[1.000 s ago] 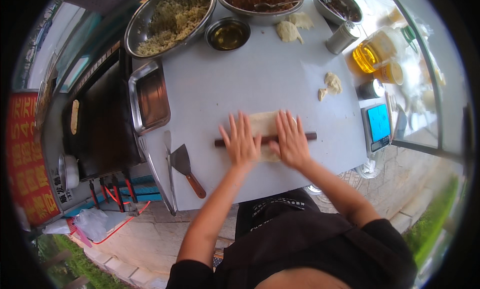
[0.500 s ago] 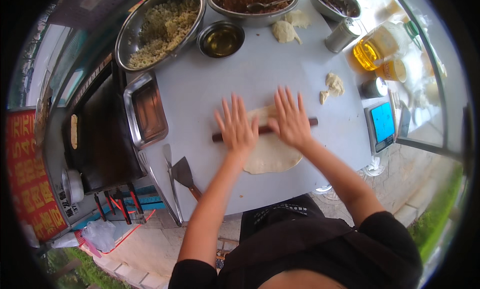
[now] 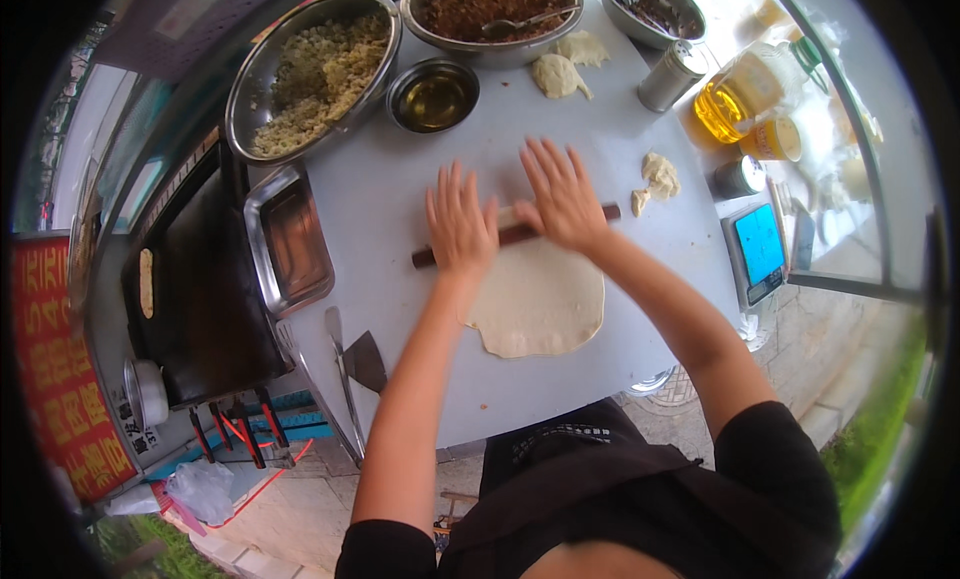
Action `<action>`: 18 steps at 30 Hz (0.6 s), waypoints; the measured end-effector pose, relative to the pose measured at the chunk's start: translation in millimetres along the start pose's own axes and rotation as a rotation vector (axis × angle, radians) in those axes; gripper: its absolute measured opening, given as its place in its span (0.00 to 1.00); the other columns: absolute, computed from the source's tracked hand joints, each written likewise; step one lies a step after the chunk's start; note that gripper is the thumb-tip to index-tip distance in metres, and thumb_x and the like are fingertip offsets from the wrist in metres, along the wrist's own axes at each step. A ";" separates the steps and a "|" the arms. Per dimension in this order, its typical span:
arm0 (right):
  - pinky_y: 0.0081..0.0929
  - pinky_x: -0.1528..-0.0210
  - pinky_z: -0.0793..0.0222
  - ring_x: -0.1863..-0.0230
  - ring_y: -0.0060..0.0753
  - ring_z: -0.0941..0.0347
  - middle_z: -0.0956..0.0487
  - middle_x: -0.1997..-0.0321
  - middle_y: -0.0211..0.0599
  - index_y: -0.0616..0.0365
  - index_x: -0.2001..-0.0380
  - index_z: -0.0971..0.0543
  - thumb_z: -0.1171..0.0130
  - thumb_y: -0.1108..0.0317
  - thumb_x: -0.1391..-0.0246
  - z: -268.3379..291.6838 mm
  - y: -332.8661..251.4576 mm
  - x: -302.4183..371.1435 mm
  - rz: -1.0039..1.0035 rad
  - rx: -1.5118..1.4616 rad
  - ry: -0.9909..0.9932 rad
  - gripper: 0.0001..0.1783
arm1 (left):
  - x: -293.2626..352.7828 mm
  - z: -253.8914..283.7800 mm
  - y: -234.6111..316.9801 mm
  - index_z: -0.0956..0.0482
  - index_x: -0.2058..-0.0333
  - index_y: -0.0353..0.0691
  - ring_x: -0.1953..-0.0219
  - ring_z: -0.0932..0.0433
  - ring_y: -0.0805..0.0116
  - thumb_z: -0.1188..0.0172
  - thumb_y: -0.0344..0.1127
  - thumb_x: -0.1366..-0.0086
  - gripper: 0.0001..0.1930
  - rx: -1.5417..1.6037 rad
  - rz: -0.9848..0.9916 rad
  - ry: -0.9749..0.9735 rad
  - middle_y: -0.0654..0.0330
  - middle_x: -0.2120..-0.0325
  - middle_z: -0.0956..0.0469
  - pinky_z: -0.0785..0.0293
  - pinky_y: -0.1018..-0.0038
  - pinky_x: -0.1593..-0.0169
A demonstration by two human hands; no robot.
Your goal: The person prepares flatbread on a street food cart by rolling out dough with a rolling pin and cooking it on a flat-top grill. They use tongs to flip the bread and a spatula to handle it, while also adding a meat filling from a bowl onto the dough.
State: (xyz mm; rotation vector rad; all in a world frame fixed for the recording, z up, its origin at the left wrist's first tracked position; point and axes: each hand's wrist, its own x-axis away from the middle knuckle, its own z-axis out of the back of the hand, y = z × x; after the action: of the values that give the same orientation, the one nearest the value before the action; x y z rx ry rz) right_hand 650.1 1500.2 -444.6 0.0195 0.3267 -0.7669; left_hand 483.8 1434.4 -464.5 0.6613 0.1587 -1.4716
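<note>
A thin, flattened sheet of dough (image 3: 540,304) lies on the grey worktop (image 3: 400,169). Across its far end runs a dark wooden rolling pin (image 3: 517,233). My left hand (image 3: 462,224) rests flat on the pin's left part, fingers stretched out toward the far side. On the right part, my right hand (image 3: 562,201) presses the pin in the same way, palm down with fingers extended. Neither hand wraps round the pin. Both hands hide parts of it and a little of the dough's far edge.
Along the back stand metal bowls of crumbly filling (image 3: 320,84), reddish-brown filling (image 3: 500,9) and oil (image 3: 433,99). Left are a steel tray (image 3: 288,241), a griddle (image 3: 200,279) and a scraper (image 3: 366,362). Right are dough scraps (image 3: 657,178), an oil bottle (image 3: 735,99) and a scale (image 3: 758,249).
Both hands and the rolling pin have moved away from me, toward the dough's far end. More of the dough sheet shows on the near side. The view has shifted slightly.
</note>
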 end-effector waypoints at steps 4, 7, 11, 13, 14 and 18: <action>0.57 0.33 0.65 0.30 0.58 0.58 0.48 0.33 0.59 0.76 0.41 0.44 0.59 0.37 0.46 38.6 -54.7 114.6 -0.046 -0.123 -0.416 0.48 | 111.0 46.4 38.3 0.36 0.42 0.36 0.37 0.43 0.48 0.49 0.40 0.36 0.25 0.137 0.161 -0.348 0.48 0.43 0.35 0.61 0.46 0.35; 0.48 0.31 0.62 0.30 0.52 0.57 0.45 0.33 0.53 0.70 0.40 0.42 0.58 0.45 0.41 26.6 -30.3 62.4 -0.123 -0.133 -0.192 0.38 | 49.1 37.7 26.5 0.36 0.43 0.36 0.40 0.37 0.48 0.53 0.39 0.34 0.23 0.132 0.104 -0.296 0.49 0.47 0.30 0.60 0.45 0.35; 0.48 0.31 0.65 0.29 0.49 0.59 0.50 0.31 0.51 0.64 0.38 0.44 0.58 0.45 0.42 9.4 -29.9 52.5 -0.147 -0.063 -0.144 0.38 | 43.7 24.9 23.1 0.41 0.39 0.37 0.34 0.49 0.50 0.56 0.44 0.33 0.27 -0.056 0.041 -0.262 0.50 0.38 0.42 0.65 0.42 0.36; 0.50 0.31 0.66 0.29 0.49 0.60 0.51 0.30 0.49 0.64 0.38 0.44 0.55 0.45 0.43 22.5 -50.4 92.8 -0.157 -0.092 -0.232 0.39 | 86.8 40.0 36.9 0.44 0.38 0.38 0.33 0.54 0.51 0.57 0.47 0.33 0.29 -0.043 0.116 -0.344 0.52 0.36 0.48 0.68 0.41 0.36; 0.51 0.31 0.66 0.29 0.48 0.61 0.52 0.30 0.49 0.63 0.37 0.44 0.54 0.45 0.44 34.7 -64.1 116.9 -0.162 -0.109 -0.280 0.40 | 116.4 55.2 50.2 0.45 0.37 0.38 0.32 0.56 0.52 0.57 0.49 0.33 0.30 -0.037 0.156 -0.389 0.53 0.34 0.51 0.69 0.40 0.37; 0.45 0.35 0.54 0.36 0.43 0.43 0.38 0.36 0.38 0.50 0.39 0.37 0.44 0.60 0.50 66.8 -96.6 193.1 -0.053 -0.259 -0.364 0.33 | 202.9 102.7 89.0 0.38 0.40 0.44 0.38 0.42 0.58 0.42 0.46 0.41 0.31 -0.075 0.211 -0.466 0.59 0.39 0.39 0.57 0.46 0.37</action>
State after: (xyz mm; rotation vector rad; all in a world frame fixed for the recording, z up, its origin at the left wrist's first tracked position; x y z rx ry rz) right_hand 732.8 1290.5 -428.8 -0.3699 0.0778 -0.7593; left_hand 563.6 1203.9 -451.5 0.2521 -0.2102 -1.3692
